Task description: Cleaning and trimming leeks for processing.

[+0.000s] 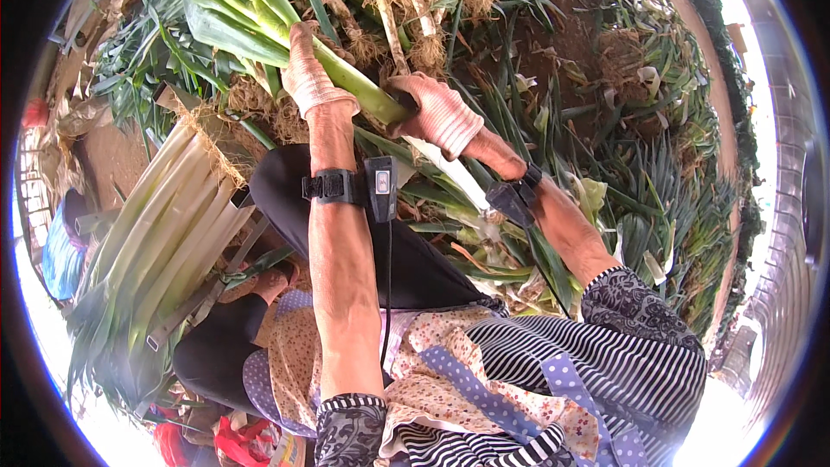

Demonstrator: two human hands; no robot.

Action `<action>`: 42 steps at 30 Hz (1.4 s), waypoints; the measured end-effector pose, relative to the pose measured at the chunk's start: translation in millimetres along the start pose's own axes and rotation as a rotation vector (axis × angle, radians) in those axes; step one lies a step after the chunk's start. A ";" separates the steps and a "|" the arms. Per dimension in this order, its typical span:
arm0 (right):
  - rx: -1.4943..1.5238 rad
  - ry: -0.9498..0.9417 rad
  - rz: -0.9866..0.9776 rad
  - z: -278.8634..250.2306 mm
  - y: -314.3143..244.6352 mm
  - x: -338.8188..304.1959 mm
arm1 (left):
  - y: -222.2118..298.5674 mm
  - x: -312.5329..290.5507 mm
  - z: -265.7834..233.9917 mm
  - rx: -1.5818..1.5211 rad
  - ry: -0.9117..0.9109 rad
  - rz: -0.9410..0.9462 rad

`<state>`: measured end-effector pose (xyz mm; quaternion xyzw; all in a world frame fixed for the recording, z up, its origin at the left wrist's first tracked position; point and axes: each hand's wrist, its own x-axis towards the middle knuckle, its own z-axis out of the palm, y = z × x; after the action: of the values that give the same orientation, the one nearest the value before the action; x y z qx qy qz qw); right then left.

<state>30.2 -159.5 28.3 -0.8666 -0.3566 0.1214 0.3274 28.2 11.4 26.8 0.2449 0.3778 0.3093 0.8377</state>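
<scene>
Green leek (pixel 350 78) slants rightward: left hand (pixel 309 78) closed round it, right hand (pixel 441 115) likewise, lower down.

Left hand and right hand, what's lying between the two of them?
A stretch of the leek's green stalk slants down from the left hand toward the right hand, as the head view shows.

The person wears a flowered apron (pixel 424 402) with blue polka-dot trim. Above it, pinkish ribbed gloves (pixel 310 91) cover the left hand (pixel 308 73) and right hand (pixel 437 112); black wrist straps (pixel 334 187) carry boxes (pixel 380 188) with thin cables (pixel 386 294). Beside it show black-and-white stripes (pixel 596 355) and dark patterned sleeves (pixel 641 304). Beyond it, the black legwear (pixel 402 268) is probably trousers.
</scene>
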 end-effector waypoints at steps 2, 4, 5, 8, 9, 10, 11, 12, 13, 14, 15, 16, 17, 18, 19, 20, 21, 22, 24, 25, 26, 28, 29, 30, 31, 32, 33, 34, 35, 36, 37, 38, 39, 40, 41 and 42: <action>0.010 0.054 0.004 0.6 -5.8 -5.7 | -1.9 4.3 -2.8 -0.002 -0.103 -0.033; 0.154 0.072 0.008 1.1 -7.3 -11.5 | -3.9 10.5 -4.5 0.012 -0.093 -0.006; 0.294 0.094 0.019 -0.1 -8.7 -15.8 | -5.5 12.7 -3.8 0.025 -0.088 0.015; 0.322 0.113 0.073 -10.4 -11.4 -37.3 | -4.7 4.4 3.5 0.055 -0.057 0.034; 0.445 0.097 0.126 -15.3 -15.6 -43.6 | 1.2 -0.7 6.6 0.067 -0.049 0.031; 0.518 0.119 -0.021 -16.7 -8.5 -58.0 | -0.7 4.3 4.5 0.047 -0.089 0.054; 0.784 0.057 0.058 -17.7 -1.4 -66.6 | 0.3 4.4 5.8 0.049 -0.086 0.057; 0.883 -0.098 0.249 -33.2 -9.3 -74.9 | 2.8 3.3 5.5 0.059 -0.051 0.068; 0.974 -0.255 0.443 -49.0 -19.8 -82.7 | 5.8 2.7 4.5 0.069 -0.015 0.078; 0.859 -0.333 0.500 -56.2 -20.6 -94.0 | 6.9 -2.2 8.3 0.085 -0.023 0.056; 0.743 -0.428 0.544 -57.9 -23.1 -100.9 | 8.5 0.5 5.0 0.085 -0.016 0.060; 0.571 -0.494 0.596 -55.7 -22.1 -109.7 | 10.5 4.4 2.0 0.078 -0.020 0.060; 0.545 -0.545 0.693 -48.7 -7.2 -126.7 | 9.4 4.2 2.4 0.067 -0.032 0.049; 0.529 -0.519 0.707 -38.5 12.0 -147.7 | 8.4 0.6 5.4 0.089 -0.009 0.075; 0.514 -0.490 0.722 -28.4 31.8 -171.1 | 7.2 -1.5 6.8 0.091 -0.013 0.068; 0.563 -0.471 0.790 -18.8 50.9 -194.6 | 10.7 -1.7 5.3 0.089 -0.015 0.063; 0.608 -0.446 0.864 -12.9 64.2 -216.5 | 10.9 -1.3 4.6 0.085 -0.020 0.050; 0.418 -0.456 0.974 -4.4 64.6 -228.3 | 13.8 2.9 -3.2 0.097 -0.020 0.055; 0.288 -0.375 0.903 15.8 102.8 -291.4 | 21.0 6.0 -13.9 0.050 -0.033 0.061; 0.364 -0.187 1.031 21.2 176.3 -397.8 | 12.1 2.3 1.4 -0.044 -0.087 0.003; 0.383 0.116 1.167 -10.4 231.6 -528.0 | -18.4 -14.0 43.3 -0.117 -0.148 -0.136; -0.113 -0.535 1.072 15.4 156.1 -387.2 | 11.3 11.5 -10.3 -0.090 -0.160 -0.016; -0.455 -0.849 1.024 5.9 140.3 -352.6 | 24.3 15.4 -21.3 -0.173 -0.237 -0.032; -0.371 -0.503 0.863 -20.2 120.9 -352.6 | 17.1 10.9 -8.9 -0.212 -0.261 -0.091; -0.345 -0.372 0.890 -16.6 102.3 -314.8 | 20.9 6.8 -11.5 -0.237 -0.294 -0.113; -0.245 -0.094 0.847 -19.5 105.7 -303.2 | 17.5 6.6 -6.1 -0.268 -0.372 -0.135; -0.268 0.045 0.822 -23.5 84.2 -261.5 | 15.1 9.3 -8.8 -0.281 -0.439 -0.136; -0.287 0.181 0.795 -29.1 55.4 -213.4 | 12.3 8.5 -8.9 -0.336 -0.434 -0.128; -0.328 0.327 0.613 -30.4 48.1 -186.8 | 14.6 4.3 -5.0 -0.379 -0.415 -0.145; -0.623 0.382 0.105 -34.5 28.6 -155.4 | 17.1 0.9 -4.4 -0.332 -0.382 -0.106; -0.191 0.530 0.462 -32.3 -5.6 -120.9 | 12.1 -0.1 -4.3 -0.274 -0.344 -0.074; -0.483 0.583 0.213 -22.1 3.2 -110.4 | 11.6 -1.5 -1.9 -0.281 -0.306 -0.071; -0.361 0.612 0.279 -18.7 -21.9 -88.3 | 11.8 4.9 -7.7 -0.269 -0.304 -0.068; -0.283 0.662 0.302 -10.0 -31.5 -74.0 | 8.8 3.5 -5.6 -0.261 -0.300 -0.056; -0.368 0.555 0.357 -3.1 -36.2 -58.7 | 9.6 1.7 -6.0 -0.253 -0.291 -0.037; -0.414 0.582 0.340 9.7 -28.5 -46.3 | 11.8 0.2 -4.7 -0.229 -0.321 -0.052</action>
<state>-22.6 -171.9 38.5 -0.9591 -0.1173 -0.1512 0.2086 20.7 20.5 31.5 0.1842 0.2080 0.2854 0.9172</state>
